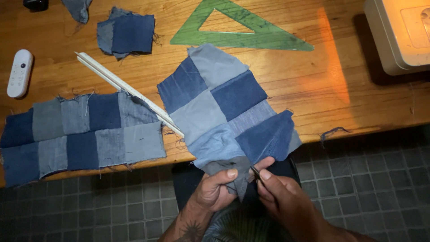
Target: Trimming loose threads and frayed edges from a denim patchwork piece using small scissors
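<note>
A patchwork panel of blue and grey denim squares (224, 103) hangs off the front edge of the wooden table (313, 85) toward my lap. My left hand (215, 188) pinches its lowest grey patch (226, 168) between thumb and fingers. My right hand (280, 195) is right beside it, closed on a small thin dark tool (255, 172) whose tip touches the fabric edge. What kind of tool it is I cannot tell.
A second denim patchwork panel (80, 134) lies at the left, with a white ruler (127, 92) slanting across it. Loose denim squares (127, 33), a green set square (242, 29) and a white remote (20, 74) lie further back. A white sewing machine (398, 33) stands at right. Grey tiled floor below.
</note>
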